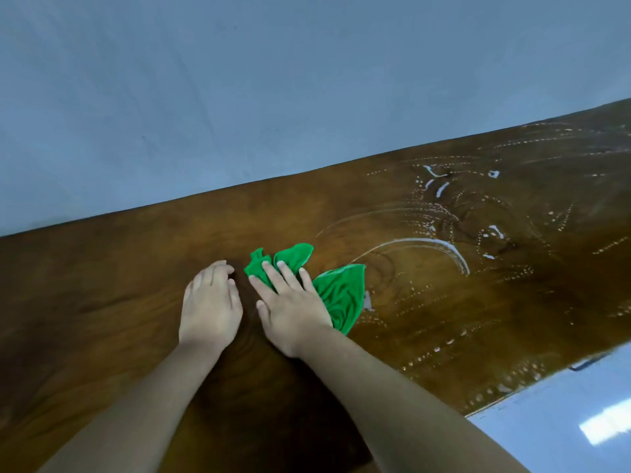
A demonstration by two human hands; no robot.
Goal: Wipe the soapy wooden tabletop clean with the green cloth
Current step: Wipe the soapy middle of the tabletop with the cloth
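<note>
A crumpled green cloth (343, 293) lies on the dark wooden tabletop (102, 285) near its middle. My right hand (293, 308) presses flat on the cloth's left part, fingers spread, with the cloth bunching out to the right and beyond the fingertips. Just left of it, my left hand (210, 305) rests palm down on bare wood, fingers slightly curled, holding nothing. White soap streaks and dotted foam trails (454, 227) cover the right half of the tabletop; the left half looks dry and plain.
A blue-grey wall (239, 97) runs along the table's far edge. At the lower right the table's near edge meets a shiny pale floor (563, 421). A small dark object (587, 363) sits at that edge.
</note>
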